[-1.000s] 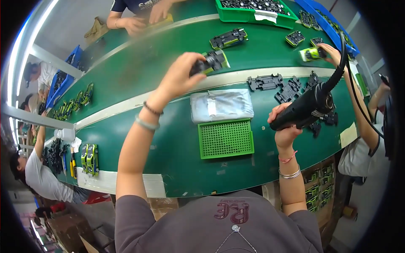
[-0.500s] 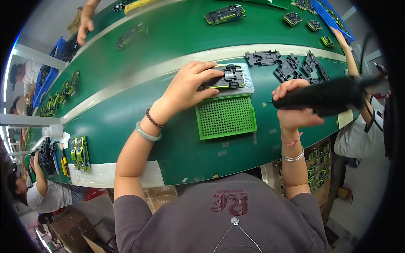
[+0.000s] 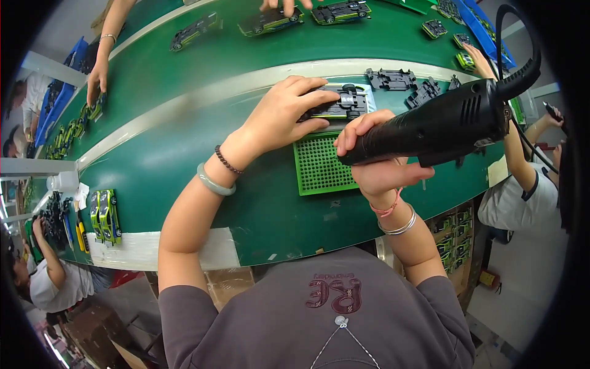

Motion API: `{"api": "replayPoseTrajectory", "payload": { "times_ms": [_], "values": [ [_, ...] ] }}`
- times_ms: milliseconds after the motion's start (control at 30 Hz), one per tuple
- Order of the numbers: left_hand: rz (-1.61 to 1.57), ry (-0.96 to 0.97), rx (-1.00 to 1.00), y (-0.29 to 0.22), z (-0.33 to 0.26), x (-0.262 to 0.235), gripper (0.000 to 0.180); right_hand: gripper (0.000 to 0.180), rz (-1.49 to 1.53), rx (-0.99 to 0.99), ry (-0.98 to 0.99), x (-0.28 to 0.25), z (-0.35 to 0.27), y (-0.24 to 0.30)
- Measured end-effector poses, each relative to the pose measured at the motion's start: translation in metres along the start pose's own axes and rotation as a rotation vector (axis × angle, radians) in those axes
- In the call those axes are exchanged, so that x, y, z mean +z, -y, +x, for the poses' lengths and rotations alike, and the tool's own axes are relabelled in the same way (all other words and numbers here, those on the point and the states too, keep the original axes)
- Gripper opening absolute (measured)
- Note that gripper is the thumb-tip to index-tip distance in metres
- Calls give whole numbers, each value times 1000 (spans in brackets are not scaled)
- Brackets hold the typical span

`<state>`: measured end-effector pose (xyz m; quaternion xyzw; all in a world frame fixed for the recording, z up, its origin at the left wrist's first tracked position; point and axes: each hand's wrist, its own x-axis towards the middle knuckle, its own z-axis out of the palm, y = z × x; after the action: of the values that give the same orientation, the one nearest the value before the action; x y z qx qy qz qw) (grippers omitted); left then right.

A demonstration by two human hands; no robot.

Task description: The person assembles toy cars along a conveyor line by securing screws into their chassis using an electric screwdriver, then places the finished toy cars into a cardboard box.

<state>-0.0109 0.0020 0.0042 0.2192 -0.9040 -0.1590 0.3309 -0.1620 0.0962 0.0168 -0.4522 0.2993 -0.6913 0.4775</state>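
An upside-down toy car point(image 3: 345, 106), black underneath with yellow-green edges, lies on a pale pad point(image 3: 370, 98). My left hand point(image 3: 279, 117) grips its left part, fingers over the underside and thumb along the near side. My right hand point(image 3: 378, 177) is wrapped around a black corded electric screwdriver point(image 3: 430, 129). The tool points left, its front end close to the car's near right side; I cannot make out whether its tip touches anything. Below the car, a green perforated basket point(image 3: 322, 163) is partly covered by my right hand.
Black chassis parts point(image 3: 391, 79) lie right of the car. Beyond a pale divider, more toy cars point(image 3: 341, 11) lie on the green surface, near a co-worker's hand point(image 3: 279, 6). Another hand point(image 3: 97, 83) reaches cars at left. Two cars point(image 3: 106, 215) stand near yellow-handled pliers point(image 3: 82, 237).
My right hand has brought the screwdriver left, nearer the car. My left hand keeps its hold. Co-workers' hands have moved to cars at the far side and far left.
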Motion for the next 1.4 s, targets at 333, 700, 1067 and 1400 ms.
{"api": "replayPoseTrajectory", "payload": {
  "times_ms": [333, 700, 1067, 1400],
  "values": [
    [12, 1, 2, 3, -1, 1, 42, 99, -36, 18, 13, 2, 0, -8],
    [-1, -5, 0, 1, -1, -6, 43, 98, -112, 29, -48, 8, 8, 5],
    [-31, 64, -45, -2, 2, -12, 43, 97, -26, -335, -47, -23, 80, 40],
    [-29, 54, -47, -2, 0, -14, 42, 94, -184, -204, -83, -28, 83, 17]
  ]
}}
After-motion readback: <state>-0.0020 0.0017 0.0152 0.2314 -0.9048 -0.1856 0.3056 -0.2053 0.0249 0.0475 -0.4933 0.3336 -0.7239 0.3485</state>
